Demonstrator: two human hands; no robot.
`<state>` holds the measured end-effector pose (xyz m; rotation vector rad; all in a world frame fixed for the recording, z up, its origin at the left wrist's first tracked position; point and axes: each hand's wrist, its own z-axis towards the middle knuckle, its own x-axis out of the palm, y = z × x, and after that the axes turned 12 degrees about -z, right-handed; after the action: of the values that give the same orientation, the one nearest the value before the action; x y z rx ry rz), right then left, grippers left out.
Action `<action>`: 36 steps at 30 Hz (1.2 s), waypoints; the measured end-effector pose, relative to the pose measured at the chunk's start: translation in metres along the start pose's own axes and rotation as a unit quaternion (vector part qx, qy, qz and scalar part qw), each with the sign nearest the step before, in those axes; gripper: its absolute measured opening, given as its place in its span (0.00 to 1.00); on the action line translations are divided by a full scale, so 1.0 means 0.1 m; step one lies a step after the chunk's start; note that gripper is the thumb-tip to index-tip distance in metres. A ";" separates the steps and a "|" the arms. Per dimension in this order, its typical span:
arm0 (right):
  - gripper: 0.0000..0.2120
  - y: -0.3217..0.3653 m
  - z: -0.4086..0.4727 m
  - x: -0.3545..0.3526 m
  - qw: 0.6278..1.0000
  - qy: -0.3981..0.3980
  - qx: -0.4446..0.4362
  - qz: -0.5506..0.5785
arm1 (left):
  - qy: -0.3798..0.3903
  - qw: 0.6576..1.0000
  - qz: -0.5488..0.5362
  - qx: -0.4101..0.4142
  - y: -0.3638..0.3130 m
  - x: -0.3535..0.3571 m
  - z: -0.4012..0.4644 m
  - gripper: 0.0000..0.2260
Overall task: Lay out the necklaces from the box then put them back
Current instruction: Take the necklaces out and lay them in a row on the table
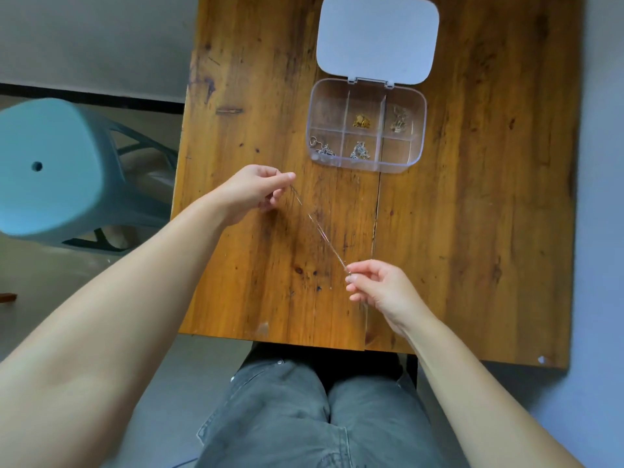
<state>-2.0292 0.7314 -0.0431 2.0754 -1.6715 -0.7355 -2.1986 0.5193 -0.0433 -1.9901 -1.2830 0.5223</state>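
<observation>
A thin silver necklace [317,226] is stretched taut above the wooden table [472,231], running diagonally between my hands. My left hand [251,192] pinches its upper end; my right hand [378,287] pinches its lower end nearer to me. Beyond them stands a clear plastic box [366,125] with six compartments, its white lid [376,38] folded open behind it. Inside lie a gold necklace [361,121], a pale chain [400,119] and two silver chains [359,152], each bunched in its own compartment. Two compartments look empty.
A light blue plastic stool [47,167] stands on the floor to the left of the table. The table's near edge runs just above my knees in grey jeans [304,417]. A dark seam [374,231] runs down the tabletop.
</observation>
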 end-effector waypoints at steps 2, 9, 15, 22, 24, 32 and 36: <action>0.07 -0.04 0.01 0.12 0.999 -0.011 0.012 -0.034 | -0.003 1.000 -0.016 0.007 -0.04 -0.01 0.02 0.13; 0.07 0.01 0.11 0.27 0.973 -0.172 -0.060 -0.145 | -0.122 0.992 0.033 0.021 0.04 0.07 0.18 0.11; 0.06 0.01 0.18 0.40 0.862 -0.183 -0.243 -0.406 | -0.188 0.951 0.231 0.089 0.10 0.25 0.30 0.08; 0.06 -0.15 0.20 0.61 0.820 -0.127 -0.328 -0.451 | -0.168 0.962 0.178 0.120 0.03 0.39 0.34 0.05; 0.07 -0.19 0.19 0.62 0.814 -0.137 -0.338 -0.452 | -0.154 0.955 0.211 0.142 0.04 0.40 0.35 0.05; 0.14 -0.13 0.14 0.46 0.835 -0.114 -0.334 -0.422 | -0.114 0.901 0.351 0.227 0.11 0.28 0.38 0.05; 0.11 0.46 0.38 0.03 0.854 -0.227 -0.315 -0.346 | -0.177 0.920 0.255 0.237 0.02 0.19 0.44 0.07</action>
<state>-2.0871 0.7197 -0.0467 2.0391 -0.6043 -1.8294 -2.2181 0.5510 -0.0739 -1.8375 -0.7049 1.3604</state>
